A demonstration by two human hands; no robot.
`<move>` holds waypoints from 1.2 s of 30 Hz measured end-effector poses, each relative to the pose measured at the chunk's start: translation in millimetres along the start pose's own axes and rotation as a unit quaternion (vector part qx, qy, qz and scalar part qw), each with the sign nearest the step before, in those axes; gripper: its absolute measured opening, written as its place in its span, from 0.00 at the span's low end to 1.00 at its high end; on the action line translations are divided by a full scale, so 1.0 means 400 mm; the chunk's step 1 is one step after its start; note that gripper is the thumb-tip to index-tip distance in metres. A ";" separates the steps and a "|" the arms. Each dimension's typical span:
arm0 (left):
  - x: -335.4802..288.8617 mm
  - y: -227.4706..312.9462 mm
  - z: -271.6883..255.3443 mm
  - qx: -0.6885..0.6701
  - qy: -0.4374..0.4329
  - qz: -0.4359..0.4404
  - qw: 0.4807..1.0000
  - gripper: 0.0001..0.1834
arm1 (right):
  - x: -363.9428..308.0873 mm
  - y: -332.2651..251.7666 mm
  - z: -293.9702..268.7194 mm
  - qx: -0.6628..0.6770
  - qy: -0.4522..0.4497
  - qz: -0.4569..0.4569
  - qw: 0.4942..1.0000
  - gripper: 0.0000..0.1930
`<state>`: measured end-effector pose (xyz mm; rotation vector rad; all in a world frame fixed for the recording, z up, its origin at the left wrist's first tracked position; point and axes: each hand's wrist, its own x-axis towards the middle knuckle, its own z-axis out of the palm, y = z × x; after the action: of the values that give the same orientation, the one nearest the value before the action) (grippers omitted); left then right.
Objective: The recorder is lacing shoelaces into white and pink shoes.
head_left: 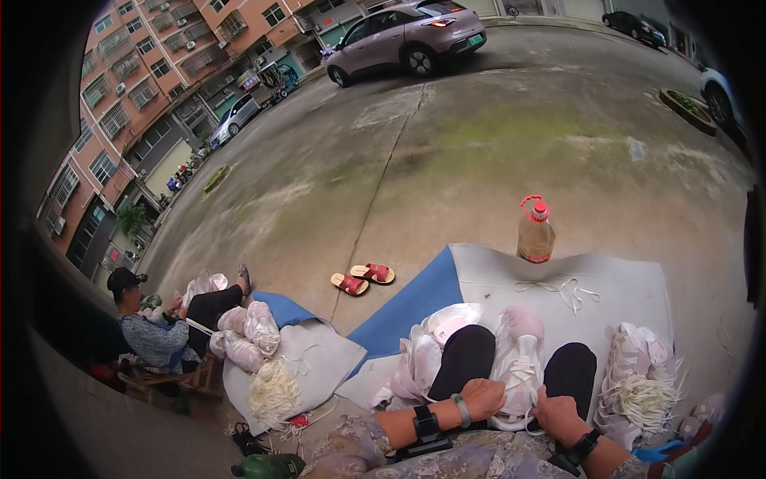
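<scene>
A pale pink and white sneaker (523,371) is held between my knees, toe pointing away from me. White shoelace (523,382) crosses the front of its tongue. On the shoe's left side, my left hand (481,399) is closed, its fingertips pinching the lace at the edge. My right hand (556,417) is closed too, with thumb and finger pressed on the lace at the opposite edge. What lies under the fingertips is partly hidden. To the left of my legs sits a heap of bagged pink sneakers (423,351).
More sneakers (634,355) and a bundle of white laces (648,405) lie right. Loose laces (570,295) rest on the grey sheet (630,279). Beyond it stand a red-capped jug (536,234) and red slippers (373,274). A seated person (155,331) handles shoes at left.
</scene>
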<state>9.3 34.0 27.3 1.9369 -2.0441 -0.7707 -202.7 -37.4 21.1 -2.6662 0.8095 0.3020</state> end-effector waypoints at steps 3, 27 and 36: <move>0.004 -0.004 -0.010 0.013 0.000 -0.004 1.000 0.14 | 0.015 -0.011 0.020 -0.004 0.015 -0.002 1.000 0.30; -0.120 -0.202 -0.187 -0.036 0.187 -0.025 0.981 0.05 | -0.129 0.193 0.005 0.211 0.165 0.135 0.954 0.07; 0.017 -0.029 -0.090 -0.060 0.204 0.074 0.974 0.04 | 0.015 0.020 -0.049 0.108 0.268 -0.046 0.956 0.12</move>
<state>36.7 19.5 50.2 1.6857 -1.8202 -0.4083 -200.5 -53.9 35.4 -2.5842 0.8031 -0.5295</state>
